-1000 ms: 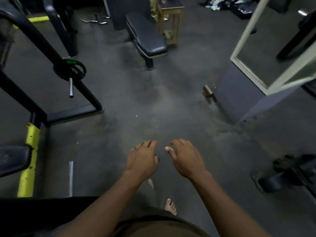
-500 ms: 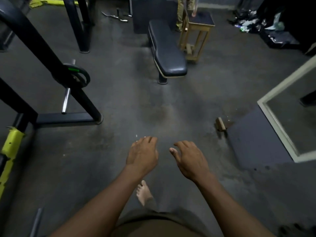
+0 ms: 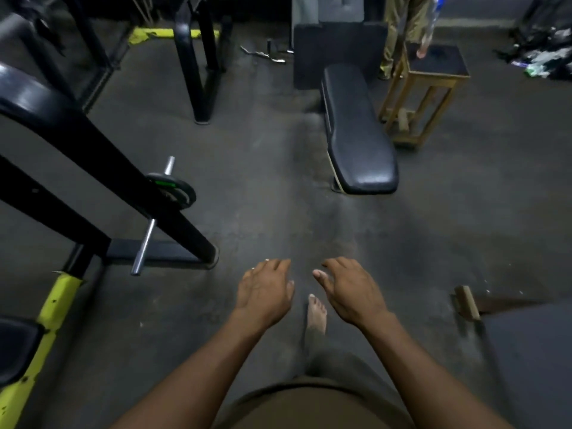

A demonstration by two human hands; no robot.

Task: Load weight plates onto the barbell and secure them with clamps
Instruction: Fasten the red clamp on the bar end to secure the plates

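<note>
Fingers on my left hand (image 3: 264,292) and right hand (image 3: 351,291) hung relaxed and empty at lower centre. At left, the barbell (image 3: 148,232) carried one weight plate (image 3: 173,190); I saw no clamp, so loading seemed barely begun.

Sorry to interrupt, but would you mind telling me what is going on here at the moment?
A person is standing barefoot on a gym floor, with the left hand and right hand held out in front, both relaxed and empty. To the left, a barbell sits on a black rack with one weight plate on its sleeve; no clamp is visible. A black bench stands ahead, a wooden stool beside it.
</note>
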